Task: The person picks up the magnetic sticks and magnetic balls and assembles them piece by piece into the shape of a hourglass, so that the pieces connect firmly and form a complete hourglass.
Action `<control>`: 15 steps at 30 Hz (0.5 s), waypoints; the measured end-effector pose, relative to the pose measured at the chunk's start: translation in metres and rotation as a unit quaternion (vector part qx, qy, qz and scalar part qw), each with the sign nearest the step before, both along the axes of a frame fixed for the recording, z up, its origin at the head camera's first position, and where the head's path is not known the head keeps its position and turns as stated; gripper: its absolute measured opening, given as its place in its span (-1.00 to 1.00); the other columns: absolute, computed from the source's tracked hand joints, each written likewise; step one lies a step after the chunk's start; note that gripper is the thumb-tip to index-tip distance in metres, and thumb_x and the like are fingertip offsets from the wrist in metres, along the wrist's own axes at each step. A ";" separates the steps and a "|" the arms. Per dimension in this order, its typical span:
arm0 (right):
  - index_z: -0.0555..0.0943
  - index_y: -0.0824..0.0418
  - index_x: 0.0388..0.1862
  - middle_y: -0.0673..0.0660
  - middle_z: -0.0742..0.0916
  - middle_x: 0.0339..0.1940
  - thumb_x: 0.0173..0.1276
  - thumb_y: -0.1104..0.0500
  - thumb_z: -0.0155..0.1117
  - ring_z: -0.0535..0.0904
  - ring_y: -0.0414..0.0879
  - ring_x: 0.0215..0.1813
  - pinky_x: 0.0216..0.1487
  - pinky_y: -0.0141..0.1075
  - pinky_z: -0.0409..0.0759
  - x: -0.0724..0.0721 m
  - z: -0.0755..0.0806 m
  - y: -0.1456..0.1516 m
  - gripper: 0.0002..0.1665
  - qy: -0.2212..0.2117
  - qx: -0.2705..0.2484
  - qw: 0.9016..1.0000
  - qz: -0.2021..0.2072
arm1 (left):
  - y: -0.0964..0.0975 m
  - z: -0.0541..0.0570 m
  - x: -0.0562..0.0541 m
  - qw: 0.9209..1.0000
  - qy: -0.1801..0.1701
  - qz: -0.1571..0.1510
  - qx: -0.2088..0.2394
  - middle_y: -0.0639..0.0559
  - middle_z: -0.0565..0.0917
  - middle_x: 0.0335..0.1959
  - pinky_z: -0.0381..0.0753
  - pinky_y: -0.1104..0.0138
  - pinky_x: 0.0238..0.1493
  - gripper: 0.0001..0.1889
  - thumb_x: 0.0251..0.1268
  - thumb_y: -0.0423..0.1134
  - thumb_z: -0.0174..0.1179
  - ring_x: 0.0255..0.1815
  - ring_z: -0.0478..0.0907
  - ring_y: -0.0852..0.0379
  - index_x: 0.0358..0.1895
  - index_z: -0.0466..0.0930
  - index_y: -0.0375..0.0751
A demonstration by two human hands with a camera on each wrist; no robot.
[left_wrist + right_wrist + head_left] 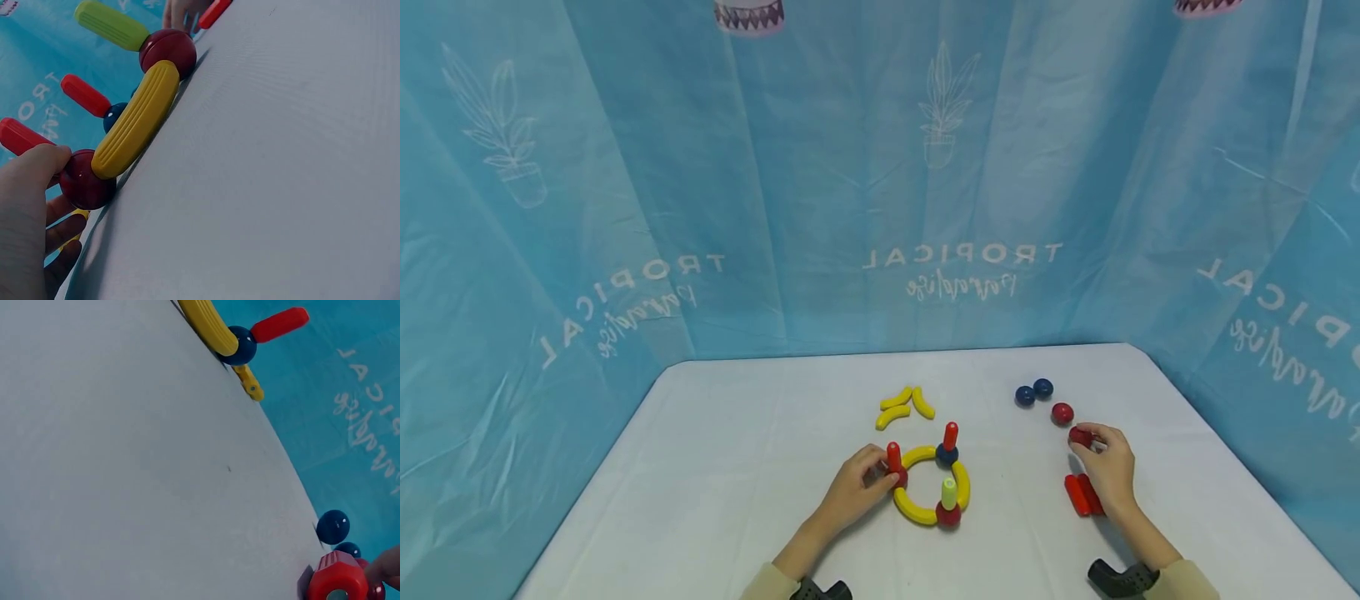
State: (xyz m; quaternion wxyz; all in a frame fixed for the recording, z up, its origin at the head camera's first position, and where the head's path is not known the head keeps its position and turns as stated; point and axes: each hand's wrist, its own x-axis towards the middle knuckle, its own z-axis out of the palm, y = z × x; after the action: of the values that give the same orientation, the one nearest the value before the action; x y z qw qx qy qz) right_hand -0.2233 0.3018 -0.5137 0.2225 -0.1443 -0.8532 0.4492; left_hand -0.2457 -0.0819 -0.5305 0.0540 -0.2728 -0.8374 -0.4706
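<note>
Red ball is pinched in the right hand, red rods lying nearer the wrist than its fingertips, while the left hand grips the yellow ring extending right of its fingers.

left hand holding yellow-sided ring, right hand pinching red ball, white table
</note>
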 end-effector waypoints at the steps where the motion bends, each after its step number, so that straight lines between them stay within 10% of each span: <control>1: 0.55 0.36 0.06 0.32 0.52 0.07 0.26 0.32 0.24 0.41 0.16 0.10 -0.26 -0.85 0.17 -0.001 -0.001 0.001 -0.63 -0.004 0.000 1.000 0.001 | 0.000 0.000 0.000 1.000 0.000 0.001 0.001 0.18 0.59 -0.25 0.47 0.47 -0.22 -0.86 0.26 -0.13 0.23 -0.26 0.47 0.23 -0.17 0.59 -0.02; 15: 0.46 0.38 -0.23 0.35 0.58 -0.09 0.24 0.33 0.27 0.49 0.14 -0.05 -0.29 -0.82 0.22 -0.001 0.003 0.002 -0.80 0.023 0.019 0.999 -0.021 | 0.000 0.002 0.001 1.000 0.001 -0.004 0.004 0.18 0.58 -0.26 0.45 0.47 -0.25 -0.88 0.27 -0.11 0.22 -0.27 0.47 0.16 -0.19 0.59 0.00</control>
State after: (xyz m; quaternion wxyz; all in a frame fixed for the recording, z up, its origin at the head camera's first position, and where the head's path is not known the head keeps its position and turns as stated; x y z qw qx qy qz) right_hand -0.2246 0.3038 -0.5107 0.2546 -0.1474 -0.8529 0.4313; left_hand -0.2442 -0.0816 -0.5280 0.0537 -0.2766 -0.8343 -0.4738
